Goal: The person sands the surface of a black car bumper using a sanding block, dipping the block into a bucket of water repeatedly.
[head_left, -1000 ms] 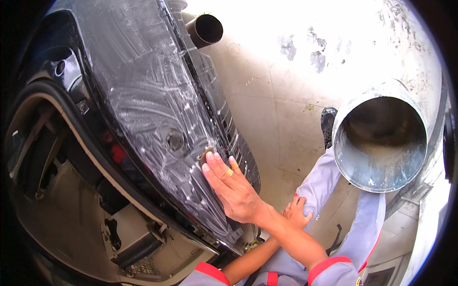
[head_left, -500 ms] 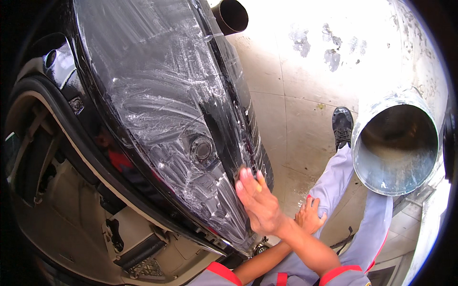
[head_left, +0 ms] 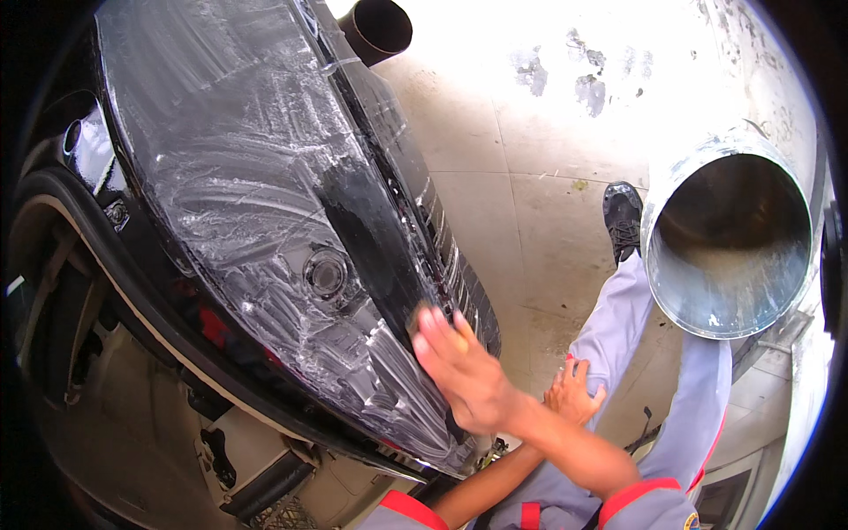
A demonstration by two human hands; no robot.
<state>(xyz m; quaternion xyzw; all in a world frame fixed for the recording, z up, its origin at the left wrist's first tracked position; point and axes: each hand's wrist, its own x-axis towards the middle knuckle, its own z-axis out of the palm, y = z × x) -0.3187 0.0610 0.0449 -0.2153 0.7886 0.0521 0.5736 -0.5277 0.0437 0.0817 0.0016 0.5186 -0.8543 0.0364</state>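
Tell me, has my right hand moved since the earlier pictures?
Yes: your right hand is now farther to the right of the round fitting in the black panel.

A head-worn fisheye looks down on the nearby black panel (head_left: 238,216), its upper view seemingly overexposed.

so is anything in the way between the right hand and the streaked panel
The right hand is at the streaked black panel; only a small brownish piece, mostly hidden, shows at the fingers. Nothing else visible stands between them.
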